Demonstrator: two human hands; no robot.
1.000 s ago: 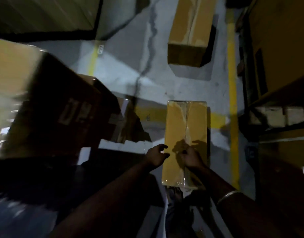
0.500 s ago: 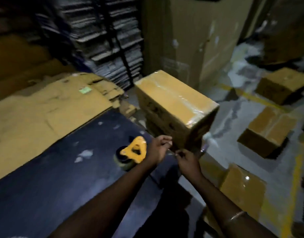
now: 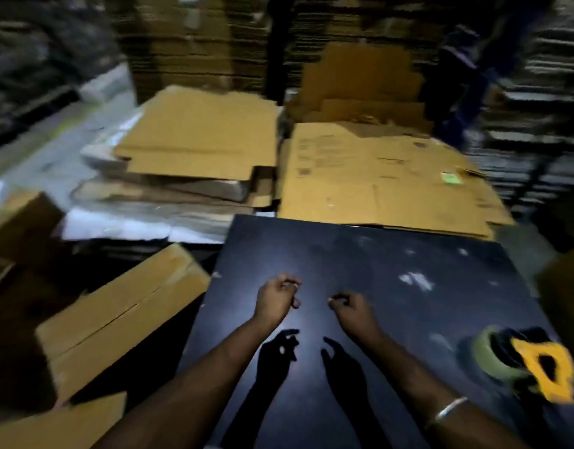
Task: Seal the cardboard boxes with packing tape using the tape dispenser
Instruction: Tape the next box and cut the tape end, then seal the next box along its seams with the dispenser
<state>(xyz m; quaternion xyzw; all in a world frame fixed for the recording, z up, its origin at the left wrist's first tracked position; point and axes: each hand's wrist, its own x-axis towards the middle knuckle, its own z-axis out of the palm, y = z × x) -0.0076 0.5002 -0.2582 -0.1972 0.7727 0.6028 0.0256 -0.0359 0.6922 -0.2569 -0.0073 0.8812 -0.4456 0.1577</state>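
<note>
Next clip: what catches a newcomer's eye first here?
The yellow-handled tape dispenser lying at the right edge of the dark table. Both hands, left hand and right hand, hover loosely curled mid-table, holding nothing. Flattened cardboard sheets pile up beyond the table's far edge.

Both forearms reach forward, left hand [image 3: 276, 299] and right hand [image 3: 352, 311] side by side, fingers loosely curled, holding nothing.

yellow tape dispenser [image 3: 544, 372]; dark blue table [image 3: 360, 254]
</note>
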